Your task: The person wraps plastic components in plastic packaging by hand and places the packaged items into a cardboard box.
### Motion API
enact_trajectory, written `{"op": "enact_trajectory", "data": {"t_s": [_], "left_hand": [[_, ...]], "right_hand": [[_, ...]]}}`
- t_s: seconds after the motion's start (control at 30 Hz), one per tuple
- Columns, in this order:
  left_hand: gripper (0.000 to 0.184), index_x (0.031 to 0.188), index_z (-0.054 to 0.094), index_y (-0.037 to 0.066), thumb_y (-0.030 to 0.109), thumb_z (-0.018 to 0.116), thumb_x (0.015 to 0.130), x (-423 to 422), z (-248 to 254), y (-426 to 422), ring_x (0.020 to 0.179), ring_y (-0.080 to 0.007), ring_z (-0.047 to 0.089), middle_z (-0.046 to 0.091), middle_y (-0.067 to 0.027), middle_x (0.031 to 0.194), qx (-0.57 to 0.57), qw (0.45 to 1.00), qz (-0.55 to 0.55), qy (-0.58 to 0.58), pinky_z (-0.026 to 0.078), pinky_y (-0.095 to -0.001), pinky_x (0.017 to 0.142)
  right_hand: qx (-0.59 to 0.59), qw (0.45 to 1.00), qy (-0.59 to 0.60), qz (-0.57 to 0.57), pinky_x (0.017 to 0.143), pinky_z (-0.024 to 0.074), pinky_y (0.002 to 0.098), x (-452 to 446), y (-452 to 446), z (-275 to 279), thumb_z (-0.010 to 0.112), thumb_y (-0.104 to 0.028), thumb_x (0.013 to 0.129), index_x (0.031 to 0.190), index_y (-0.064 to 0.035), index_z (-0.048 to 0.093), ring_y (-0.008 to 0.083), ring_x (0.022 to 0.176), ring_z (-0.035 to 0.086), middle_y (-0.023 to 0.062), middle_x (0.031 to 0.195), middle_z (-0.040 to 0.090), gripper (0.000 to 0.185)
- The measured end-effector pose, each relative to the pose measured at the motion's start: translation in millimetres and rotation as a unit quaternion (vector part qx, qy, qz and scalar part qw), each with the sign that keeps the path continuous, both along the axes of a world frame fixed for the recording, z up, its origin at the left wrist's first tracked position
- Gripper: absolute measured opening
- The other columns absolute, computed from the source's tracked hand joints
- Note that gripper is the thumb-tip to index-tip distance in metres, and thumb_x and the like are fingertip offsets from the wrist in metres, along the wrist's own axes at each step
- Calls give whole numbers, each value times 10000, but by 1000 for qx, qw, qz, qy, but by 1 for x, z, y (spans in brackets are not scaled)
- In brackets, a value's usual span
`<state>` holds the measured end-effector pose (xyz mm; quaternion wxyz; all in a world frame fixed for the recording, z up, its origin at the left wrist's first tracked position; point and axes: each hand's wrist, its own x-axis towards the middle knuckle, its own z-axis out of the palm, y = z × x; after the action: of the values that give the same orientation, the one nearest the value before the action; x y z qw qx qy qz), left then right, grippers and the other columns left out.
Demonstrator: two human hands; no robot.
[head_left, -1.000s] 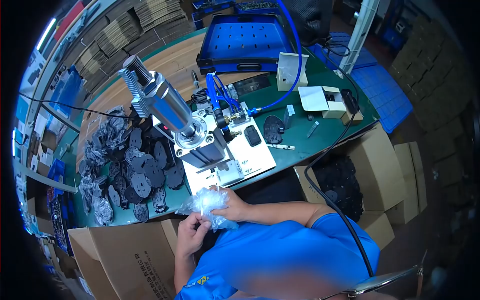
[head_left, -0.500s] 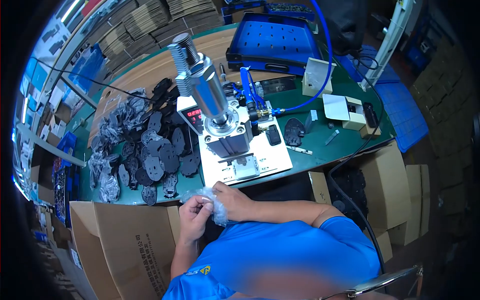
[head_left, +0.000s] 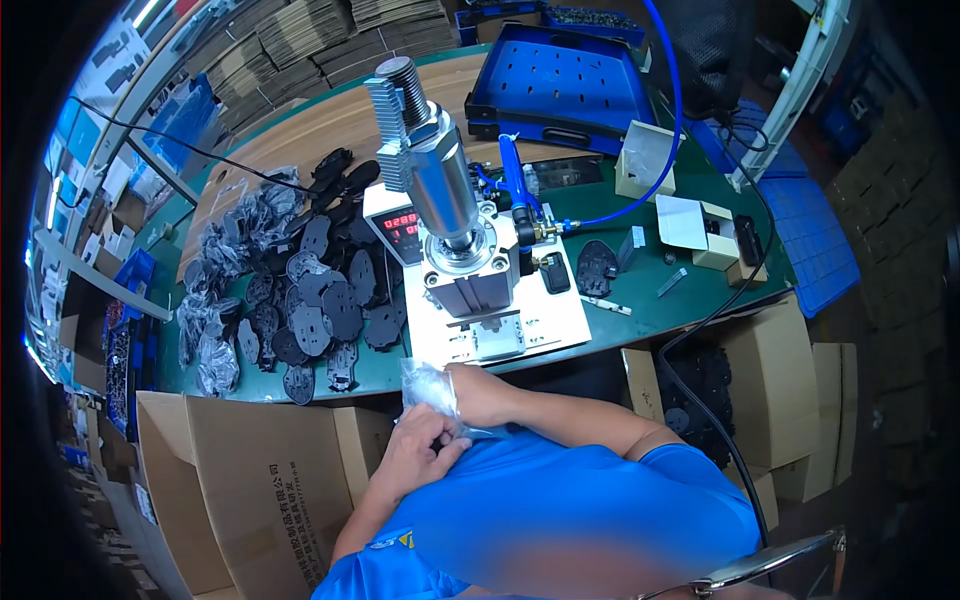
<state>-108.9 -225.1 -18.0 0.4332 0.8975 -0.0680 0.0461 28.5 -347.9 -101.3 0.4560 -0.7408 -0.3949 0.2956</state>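
Observation:
A crumpled clear plastic bag (head_left: pixel 428 385) is between my two hands, just in front of the table's near edge. My left hand (head_left: pixel 422 447) has its fingers curled closed at the bag's lower end. My right hand (head_left: pixel 478 396) grips the bag's right side, with its fingertips partly hidden. Whether anything lies inside the bag cannot be made out. Just beyond my hands stands a press machine (head_left: pixel 450 215) with a metal cylinder and red digits, on a white base plate (head_left: pixel 560 325).
Flat black plastic parts (head_left: pixel 325 300) and bagged parts (head_left: pixel 250 225) are heaped left of the press. A blue tray (head_left: pixel 560 80) sits at the back. Small white boxes (head_left: pixel 690 230) are on the right. Open cartons (head_left: pixel 250 480) flank me, and a black cable (head_left: pixel 690 380) hangs at right.
The bag is spread more upright. My left hand has shifted down and slightly right, to its lower end. My right hand has moved slightly right. The view has shifted slightly.

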Motion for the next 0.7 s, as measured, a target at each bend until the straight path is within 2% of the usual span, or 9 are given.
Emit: {"op": "enact_trajectory", "data": {"t_s": [0.13,0.27,0.3,0.43,0.47,0.6,0.7], "left_hand": [[80,865,664,35,5,736,848,-2,-14,-3,765,-224,530,601,-69,811,43,995,68,-58,468,-347,763],[97,893,645,42,-4,721,854,2,-12,-2,758,-220,540,620,-58,804,66,981,93,-155,474,-342,783],[97,893,645,42,-4,721,854,2,-12,-1,758,-220,540,620,-58,804,66,981,94,-155,474,-342,783],[108,969,638,35,0,701,888,-4,-17,9,744,-199,564,663,-58,820,-83,983,136,-96,484,-316,767],[108,969,638,35,0,701,888,-6,-17,12,744,-199,564,663,-58,820,-83,982,137,-95,484,-316,767],[102,1028,627,18,8,667,935,-13,-20,25,710,-179,584,713,-72,876,-252,957,130,57,491,-290,719],[106,1051,627,7,12,656,949,-10,-19,21,690,-166,579,715,-72,874,-196,972,120,50,483,-279,687]], "right_hand": [[55,994,91,1,718,543,407,8,3,-6,719,-155,852,951,47,722,309,776,676,214,926,724,225],[58,960,271,-45,788,545,349,9,6,5,687,-77,877,1072,24,713,230,889,681,179,1030,743,221],[57,960,271,-44,788,545,349,8,6,6,687,-77,877,1072,24,713,230,889,681,179,1030,743,221],[116,947,291,-72,721,524,359,7,7,10,713,-151,847,1001,43,740,198,776,639,166,902,740,248],[116,947,291,-71,721,524,359,7,7,9,713,-151,847,1001,43,740,198,776,639,166,902,740,248],[96,972,213,-20,715,523,342,10,5,-1,704,-136,854,1014,40,749,189,790,646,158,922,743,242],[109,953,280,-49,707,524,336,7,5,3,700,-121,854,1012,43,750,184,787,645,152,919,739,233]]}}
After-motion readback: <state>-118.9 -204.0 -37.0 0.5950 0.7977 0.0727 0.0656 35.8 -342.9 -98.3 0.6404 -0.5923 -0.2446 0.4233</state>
